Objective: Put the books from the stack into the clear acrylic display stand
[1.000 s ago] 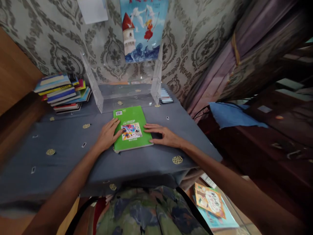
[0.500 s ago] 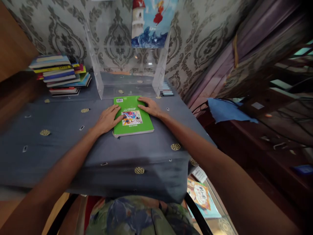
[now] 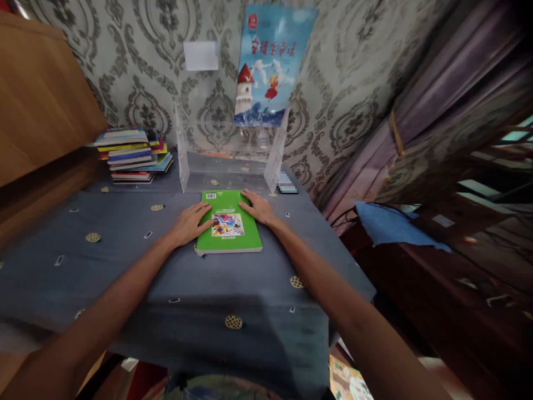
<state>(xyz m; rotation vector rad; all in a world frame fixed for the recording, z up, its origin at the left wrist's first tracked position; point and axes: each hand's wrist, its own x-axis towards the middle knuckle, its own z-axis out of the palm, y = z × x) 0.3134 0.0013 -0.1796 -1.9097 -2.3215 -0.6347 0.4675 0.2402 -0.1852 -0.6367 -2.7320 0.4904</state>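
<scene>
Green book (image 3: 229, 225) on the tablecloth (image 3: 245, 278), left hand (image 3: 189, 224) and right hand (image 3: 259, 208) spread along its sides.
Its title's too small to read; the blue picture (image 3: 275, 64) beyond says "安徒生童话". A clear stand (image 3: 275, 161) sits just past the far edge, with open tablecloth on the near side.

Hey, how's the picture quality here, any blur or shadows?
Head view: green book fairly clear; head view: dark shadow across the front of the tablecloth; head view: far right dim and smeared; head view: small thing beside the clear stand pixelated.
</scene>
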